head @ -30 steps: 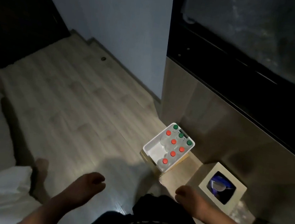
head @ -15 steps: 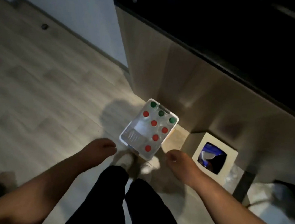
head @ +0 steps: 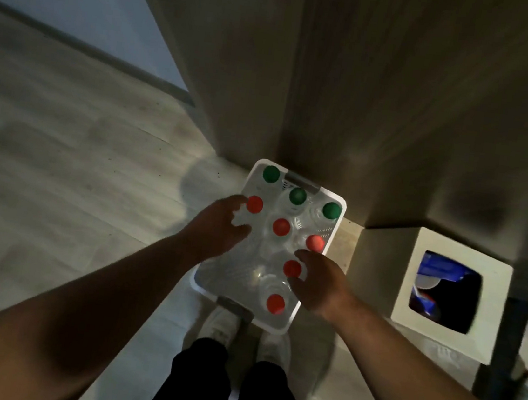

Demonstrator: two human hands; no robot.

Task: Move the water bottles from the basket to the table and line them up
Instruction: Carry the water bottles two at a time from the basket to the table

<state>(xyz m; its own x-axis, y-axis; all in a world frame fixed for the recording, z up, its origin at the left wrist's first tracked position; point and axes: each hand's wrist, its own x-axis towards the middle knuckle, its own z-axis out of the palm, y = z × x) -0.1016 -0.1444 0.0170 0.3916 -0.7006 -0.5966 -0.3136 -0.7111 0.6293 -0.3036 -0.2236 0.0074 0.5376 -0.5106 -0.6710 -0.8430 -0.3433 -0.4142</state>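
The white plastic basket [head: 277, 326] sits centre frame on the pale wood floor [head: 59, 174]. Eight clear plastic water bottles [head: 281, 227] stand upright inside it: five red-capped, and three green-capped along the upper end. My left hand [head: 215, 230] has its fingers curled round the red-capped bottle [head: 254, 204] at the basket's upper left. My right hand [head: 318, 284] hovers over the basket's right side, fingers arched either side of another red cap [head: 292, 268]; I cannot tell whether they grip. A white square bin [head: 380, 274] stands at right.
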